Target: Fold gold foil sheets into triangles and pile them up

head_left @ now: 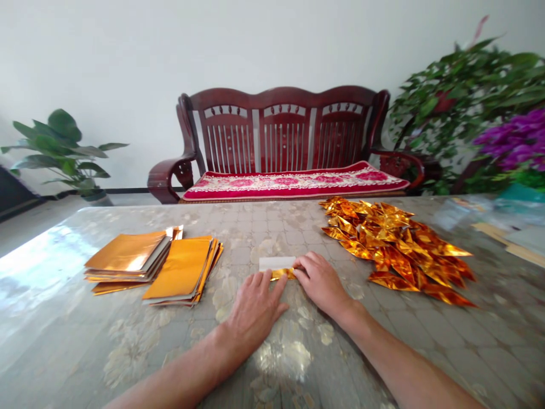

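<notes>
A sheet of gold foil paper (pixel 276 263) lies on the table in front of me, its pale back facing up and its near edge folded over to show a gold strip. My left hand (pixel 258 304) lies flat with fingers stretched out, the fingertips on the left end of the fold. At the right end, my right hand (pixel 319 281) has its fingers curled together and pinches the folded edge. To the left sit two stacks of flat foil sheets, a farther stack (pixel 128 253) and a nearer stack (pixel 179 270). A heap of folded foil pieces (pixel 392 244) with pointed ends lies to the right.
The table (pixel 140 352) has a glossy patterned cover. Clear plastic wrapping (pixel 460 211) and flat card pieces (pixel 519 244) lie at its right edge. Behind it stand a dark wooden bench (pixel 283 136), a potted plant (pixel 63 150) and purple flowers (pixel 517 139).
</notes>
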The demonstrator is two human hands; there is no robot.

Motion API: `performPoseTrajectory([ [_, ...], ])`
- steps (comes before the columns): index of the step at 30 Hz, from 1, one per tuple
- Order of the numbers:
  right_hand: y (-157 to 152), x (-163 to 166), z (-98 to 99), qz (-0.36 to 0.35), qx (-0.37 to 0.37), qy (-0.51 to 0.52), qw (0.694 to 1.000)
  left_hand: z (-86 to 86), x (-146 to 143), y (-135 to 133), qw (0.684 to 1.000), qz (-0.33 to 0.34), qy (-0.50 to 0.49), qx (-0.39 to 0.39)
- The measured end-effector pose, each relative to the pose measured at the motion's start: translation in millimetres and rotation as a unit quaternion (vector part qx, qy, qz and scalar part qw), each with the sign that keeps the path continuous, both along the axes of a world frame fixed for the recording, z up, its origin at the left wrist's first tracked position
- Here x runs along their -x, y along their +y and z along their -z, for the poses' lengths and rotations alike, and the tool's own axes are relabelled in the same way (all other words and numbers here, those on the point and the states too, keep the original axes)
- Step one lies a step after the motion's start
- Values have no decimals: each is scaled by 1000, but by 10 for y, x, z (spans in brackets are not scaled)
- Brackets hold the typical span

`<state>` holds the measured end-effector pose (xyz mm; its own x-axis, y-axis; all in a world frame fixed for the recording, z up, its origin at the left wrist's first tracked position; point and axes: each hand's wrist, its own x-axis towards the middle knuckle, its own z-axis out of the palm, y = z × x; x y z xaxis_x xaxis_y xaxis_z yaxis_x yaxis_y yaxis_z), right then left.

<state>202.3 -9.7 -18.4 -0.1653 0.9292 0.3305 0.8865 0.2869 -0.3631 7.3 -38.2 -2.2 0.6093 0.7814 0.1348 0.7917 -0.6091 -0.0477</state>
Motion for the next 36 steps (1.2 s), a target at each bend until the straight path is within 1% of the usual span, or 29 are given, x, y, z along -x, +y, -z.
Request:
performPoseTrajectory([
  [4,-15,12,-10,11,0,-8,1000,-1,14,4,1000,4,-7,-10],
  [7,-51,18,-18,10,-31,-32,999,32,27,20,999,21,-20,-19],
  [9,-83,26,-23,-16,-61,-48,997,72,29,32,999,37,-28,-22],
  [12,-136,53,-23,-84,-85,-57,991,141,19,46,998,51,-35,-24],
  [15,-190,94,-17,-136,-87,-57,985,174,6,45,998,50,-38,-21],
  [18,-253,143,-11,-163,-76,-65,982,156,17,29,998,48,-39,-8],
  [20,-301,178,-5,-154,-62,-81,983,135,42,15,998,46,-38,1],
  [25,-391,239,28,-84,-18,-126,988,119,144,-4,999,43,-26,17],
  [29,-398,242,34,-59,-8,-162,985,108,214,-17,999,27,-9,23],
  [36,-395,209,-111,-46,-12,-225,973,13,226,-30,999,-13,28,37],
])
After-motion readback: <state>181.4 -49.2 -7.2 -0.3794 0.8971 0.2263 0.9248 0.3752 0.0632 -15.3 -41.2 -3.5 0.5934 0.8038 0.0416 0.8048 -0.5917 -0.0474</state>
